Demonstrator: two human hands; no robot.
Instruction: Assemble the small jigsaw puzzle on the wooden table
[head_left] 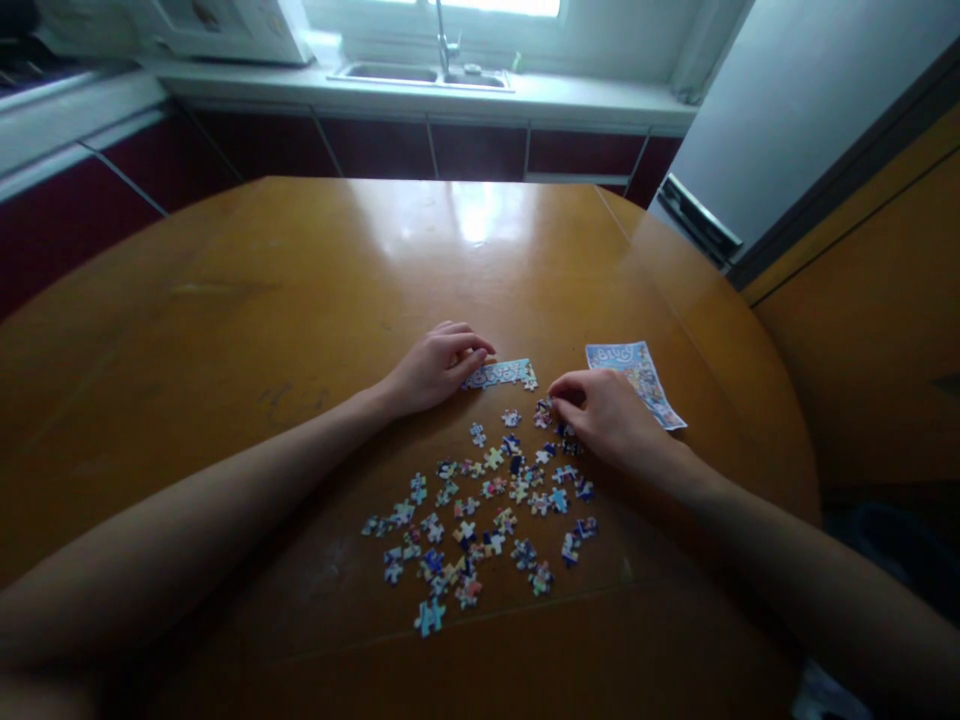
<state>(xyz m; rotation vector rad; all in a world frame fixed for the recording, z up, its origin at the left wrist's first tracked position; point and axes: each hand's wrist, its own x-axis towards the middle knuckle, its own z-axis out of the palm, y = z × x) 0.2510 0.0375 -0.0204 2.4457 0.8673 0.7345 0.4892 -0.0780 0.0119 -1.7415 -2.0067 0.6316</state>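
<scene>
Head view: nearest the wearer, well to the near side of both hands, a light-blue puzzle piece [430, 617] lies on the wooden table [300, 300]. Beyond it, loose puzzle pieces [495, 487] are spread on the near side of the hands, the far ones reaching up to the right hand [602, 412].

Right hand: thumb and forefinger are brought close together, a narrow pinch, at a patterned piece [541, 413] just left of the fingertips. Whether that piece is gripped or merely touched cannot be told.

Left hand [439, 368]: palm down, fingers loosely bent, at the left end of a joined puzzle strip [499, 373]. Contact seems likely there, but a firm hold cannot be confirmed. The strip is pale blue with lettering and lies between the hands, slightly farther out than the right fingertips.

A printed sheet [645, 380] lies flat just beyond the right hand, partly covered by it.

Well beyond both hands, past the table's far edge: dark red cupboards [480, 150], a pale counter [600, 100], and a double sink [439, 80] with a tall faucet [444, 50].
</scene>
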